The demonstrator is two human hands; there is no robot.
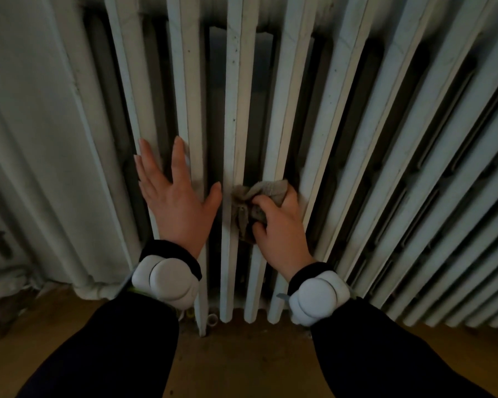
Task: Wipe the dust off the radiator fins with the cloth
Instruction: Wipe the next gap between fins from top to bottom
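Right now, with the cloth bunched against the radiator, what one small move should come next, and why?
Probably slide the right hand with its cloth upward along the fins. The cloth sits bunched low against them, a long stretch of fin runs above it, and the left hand lies flat on neighbouring fins, seemingly bracing.

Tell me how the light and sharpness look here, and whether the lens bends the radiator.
Head view: dim overall, with the gaps between the radiator fins nearly black; the fins fan outward from wide-angle distortion; the picture's left edge is smeared, while the cloth and right hand in the middle are fairly sharp; no glare.
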